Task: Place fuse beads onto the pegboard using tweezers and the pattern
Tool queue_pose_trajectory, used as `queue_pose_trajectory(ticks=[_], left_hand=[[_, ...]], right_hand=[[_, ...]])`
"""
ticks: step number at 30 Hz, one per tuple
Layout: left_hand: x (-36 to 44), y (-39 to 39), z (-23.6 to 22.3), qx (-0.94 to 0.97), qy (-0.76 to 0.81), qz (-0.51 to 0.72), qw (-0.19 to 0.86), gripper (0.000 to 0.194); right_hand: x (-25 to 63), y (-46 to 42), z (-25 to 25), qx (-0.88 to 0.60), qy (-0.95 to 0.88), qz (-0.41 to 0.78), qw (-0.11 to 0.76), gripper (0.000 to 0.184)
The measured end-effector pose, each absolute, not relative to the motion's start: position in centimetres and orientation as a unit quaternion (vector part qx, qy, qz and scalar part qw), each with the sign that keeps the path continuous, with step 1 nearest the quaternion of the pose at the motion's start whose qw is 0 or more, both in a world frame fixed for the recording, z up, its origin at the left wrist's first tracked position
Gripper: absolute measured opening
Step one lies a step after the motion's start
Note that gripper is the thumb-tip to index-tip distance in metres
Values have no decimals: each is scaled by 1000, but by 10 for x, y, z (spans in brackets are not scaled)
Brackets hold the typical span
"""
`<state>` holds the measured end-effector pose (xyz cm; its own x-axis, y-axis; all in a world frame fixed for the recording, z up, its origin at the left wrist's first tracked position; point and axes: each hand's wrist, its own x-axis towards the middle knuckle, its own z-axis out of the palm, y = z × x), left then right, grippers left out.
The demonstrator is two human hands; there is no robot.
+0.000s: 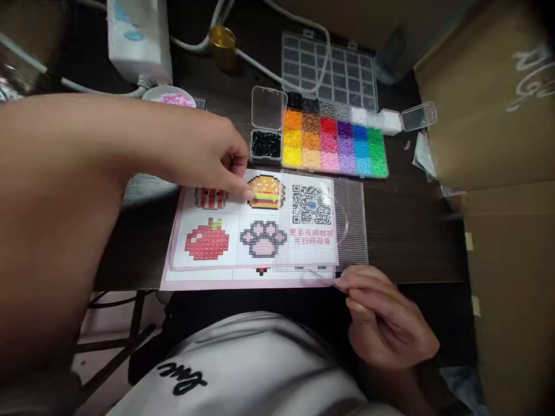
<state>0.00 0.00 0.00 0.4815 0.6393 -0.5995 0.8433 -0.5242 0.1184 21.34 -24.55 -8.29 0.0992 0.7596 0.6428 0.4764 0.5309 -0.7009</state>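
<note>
Your left hand (208, 144) reaches over a white paper pattern sheet with pink edges (236, 254), its thumb overlapping the printed orange burger (266, 193); whether those fingers grip anything, you cannot tell here. Your right hand (390, 318) pinches a thin, pointed, silvery tool (327, 282), its tip at the near edge of a clear, square plastic pegboard (353, 231). That board, finely gridded all over, lies across the sheet's right part and overhangs the dark wooden desk (411, 242). Through it you see a black QR code (311, 204); to its left are a pixelated red fruit (207, 245) and a grey-and-pink paw (263, 240).
</note>
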Motion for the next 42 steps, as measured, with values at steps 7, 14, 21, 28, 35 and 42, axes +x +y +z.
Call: queue_pose_trajectory(ticks=[7,14,21,28,35,42], left_hand=[[-2,-2,-1,832,448,-245,218,44],[0,-2,-1,824,464,-247,211,43],[0,-1,-2,819,469,-249,219,43],[-8,2,3,814,455,-250,261,33],[-8,3,2,809,454,-238,287,35],[-10,4,1,814,456,-245,264,37]], right_hand=[[215,-248,-83,-497,-658,99,557,28],[214,-248,-85,-515,-638,97,563,22],[210,-245,-78,-501,-555,150,647,18],[236,-226,-61,-467,-281,343,765,4],[258,-202,-47,-439,-130,360,813,18],[265,-194,-53,-457,-118,332,816,14]])
